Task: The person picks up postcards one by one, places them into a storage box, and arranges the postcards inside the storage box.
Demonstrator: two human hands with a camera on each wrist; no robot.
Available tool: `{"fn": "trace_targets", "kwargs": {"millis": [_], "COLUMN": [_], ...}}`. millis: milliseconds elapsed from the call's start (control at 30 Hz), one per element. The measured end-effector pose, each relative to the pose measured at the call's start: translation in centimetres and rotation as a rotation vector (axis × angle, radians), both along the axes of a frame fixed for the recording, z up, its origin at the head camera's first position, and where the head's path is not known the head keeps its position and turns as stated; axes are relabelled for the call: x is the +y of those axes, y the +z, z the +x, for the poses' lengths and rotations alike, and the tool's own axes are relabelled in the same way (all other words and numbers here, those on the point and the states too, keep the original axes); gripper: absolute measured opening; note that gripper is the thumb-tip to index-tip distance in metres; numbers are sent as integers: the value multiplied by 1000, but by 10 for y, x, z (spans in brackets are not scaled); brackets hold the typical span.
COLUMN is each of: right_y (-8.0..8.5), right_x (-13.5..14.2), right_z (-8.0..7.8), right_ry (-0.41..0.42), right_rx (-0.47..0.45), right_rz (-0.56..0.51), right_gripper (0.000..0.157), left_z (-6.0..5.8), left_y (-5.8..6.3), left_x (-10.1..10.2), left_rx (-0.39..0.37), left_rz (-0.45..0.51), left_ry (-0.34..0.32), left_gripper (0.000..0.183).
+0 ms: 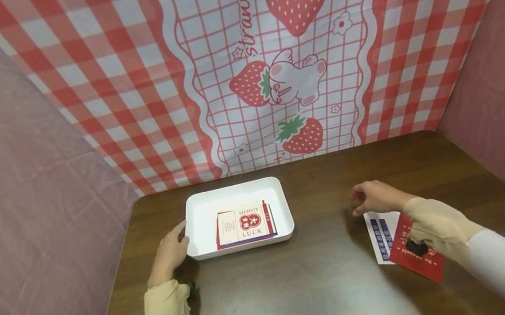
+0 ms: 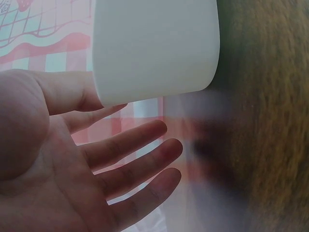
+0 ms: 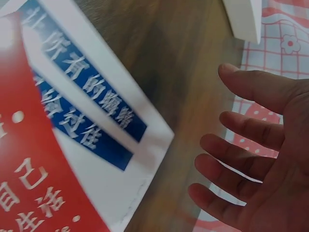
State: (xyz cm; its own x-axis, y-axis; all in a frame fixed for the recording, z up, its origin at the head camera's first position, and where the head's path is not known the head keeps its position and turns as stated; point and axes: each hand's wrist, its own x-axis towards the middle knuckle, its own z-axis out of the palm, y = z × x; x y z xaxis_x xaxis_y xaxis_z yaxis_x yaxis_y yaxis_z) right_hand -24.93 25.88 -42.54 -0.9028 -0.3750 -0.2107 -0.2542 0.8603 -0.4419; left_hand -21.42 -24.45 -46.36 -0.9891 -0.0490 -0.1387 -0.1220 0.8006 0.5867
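My left hand is at the left side of a white tray, its thumb and index finger at the rim. In the left wrist view the other fingers extend loosely below the tray's wall. Inside the tray lies a small stack of cards, the top one printed "GOOD LUCK". My right hand hovers over the table with loosely bent fingers and nothing between them. Beneath and beside it lie a white card with blue bands and a red card, which partly overlaps it.
A brown wooden table carries everything. Behind it hangs a red-and-white checked cloth with strawberries. Pink cloth walls stand at both sides.
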Motion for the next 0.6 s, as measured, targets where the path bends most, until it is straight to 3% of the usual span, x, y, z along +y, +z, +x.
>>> {"fn": "trace_targets", "kwargs": {"millis": [367, 600], "right_y": [-9, -15], "right_x": [13, 20], "right_z": [11, 15], "right_ry": [30, -15], "right_rx": [-43, -38], "right_rz": [118, 221], "right_gripper": [64, 85], "left_z": [1, 2], "left_y": [1, 1], "left_x": [1, 0], "left_rx": [-12, -4], "left_rz": [11, 0], "left_ry": [-4, -9], "left_gripper": [53, 53]}}
